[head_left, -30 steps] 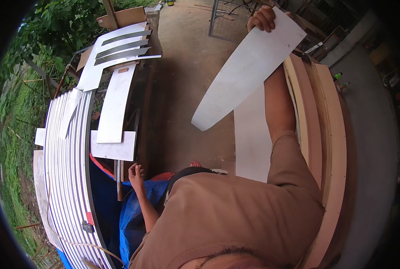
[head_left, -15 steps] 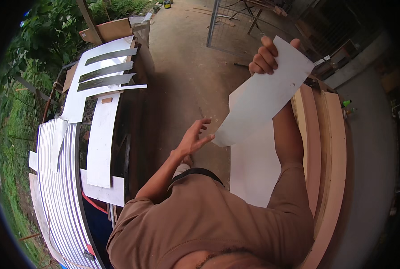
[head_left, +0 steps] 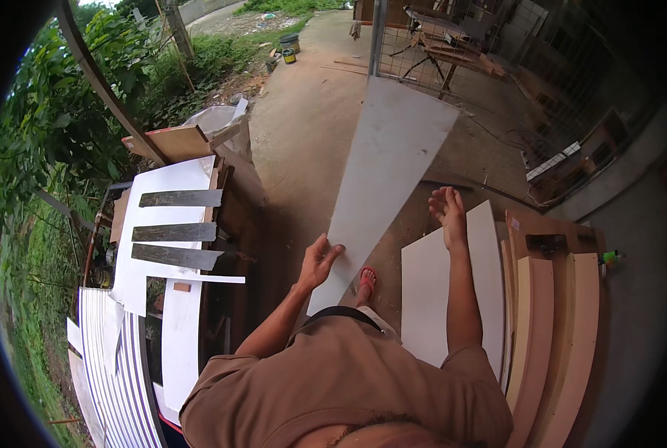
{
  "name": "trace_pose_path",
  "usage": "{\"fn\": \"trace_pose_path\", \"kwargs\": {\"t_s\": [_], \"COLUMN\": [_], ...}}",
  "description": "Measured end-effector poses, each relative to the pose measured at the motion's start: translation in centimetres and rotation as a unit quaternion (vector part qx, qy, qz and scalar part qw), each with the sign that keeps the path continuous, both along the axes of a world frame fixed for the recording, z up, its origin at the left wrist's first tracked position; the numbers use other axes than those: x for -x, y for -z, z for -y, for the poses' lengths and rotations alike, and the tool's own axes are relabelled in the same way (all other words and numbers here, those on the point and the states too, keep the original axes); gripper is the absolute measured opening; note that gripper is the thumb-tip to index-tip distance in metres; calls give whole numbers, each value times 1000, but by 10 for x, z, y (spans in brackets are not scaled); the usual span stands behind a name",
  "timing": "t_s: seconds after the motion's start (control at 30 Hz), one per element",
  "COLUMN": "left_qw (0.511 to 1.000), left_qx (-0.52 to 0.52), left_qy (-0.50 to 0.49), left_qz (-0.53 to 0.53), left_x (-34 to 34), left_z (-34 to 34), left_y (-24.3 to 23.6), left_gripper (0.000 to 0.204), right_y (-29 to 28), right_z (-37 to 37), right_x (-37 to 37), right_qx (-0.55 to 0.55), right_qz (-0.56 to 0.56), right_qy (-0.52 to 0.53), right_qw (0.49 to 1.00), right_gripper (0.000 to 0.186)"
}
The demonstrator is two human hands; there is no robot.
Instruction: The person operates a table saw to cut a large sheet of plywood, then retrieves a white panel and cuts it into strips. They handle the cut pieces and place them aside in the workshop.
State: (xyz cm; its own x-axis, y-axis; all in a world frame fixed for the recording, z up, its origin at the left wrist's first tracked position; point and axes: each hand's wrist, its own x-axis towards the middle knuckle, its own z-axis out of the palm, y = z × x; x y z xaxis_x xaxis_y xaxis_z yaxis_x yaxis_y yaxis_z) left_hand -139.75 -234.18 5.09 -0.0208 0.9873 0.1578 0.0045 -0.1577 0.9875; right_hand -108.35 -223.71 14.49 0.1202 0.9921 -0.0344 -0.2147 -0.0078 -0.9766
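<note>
A long, tapering white panel (head_left: 389, 160) slants in front of me, its wide end away from me and its narrow end by my waist. My left hand (head_left: 320, 261) holds its left edge near that narrow end, with the thumb on the upper face and the other fingers partly hidden. Off to the panel's right, my right hand (head_left: 448, 213) is raised with its fingers stretched out and nothing in them. Below that forearm a larger white board (head_left: 447, 287) leans beside the wooden planks.
On the left bench, several dark strips (head_left: 175, 234) lie across a white sheet (head_left: 150, 280), near a ribbed white panel (head_left: 117, 373). Long wooden planks (head_left: 531, 321) stand at my right. Ahead are a wire mesh gate (head_left: 416, 63) and buckets (head_left: 289, 55).
The panel has swung from my upper right to lie lengthwise ahead of me. My right hand has let go of it, and my left hand now grips its edge. The view has tilted up.
</note>
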Motion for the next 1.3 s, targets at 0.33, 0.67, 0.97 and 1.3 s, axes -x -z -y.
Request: {"fn": "trace_pose_path", "kwargs": {"t_s": [0.33,0.67,0.97,1.3], "left_qw": [965,959,923,881], "left_qx": [-30,-25,-44,-53], "left_qy": [-259,-254,-141,-205], "left_qz": [-36,-122,-356,-423], "left_x": [105,175,231,287], "left_z": [-271,-563,-852,-1117], "left_y": [-24,-36,-68,1], "left_gripper": [24,46,74,122], "right_y": [209,103,71,66], "right_z": [-201,-525,-796,-1126], "right_x": [5,255,388,447], "right_qx": [313,86,43,55], "right_qz": [86,55,-85,-155], "right_qy": [-74,-368,-183,-142], "right_qw": [943,924,978,976], "right_gripper": [24,41,32,29]}}
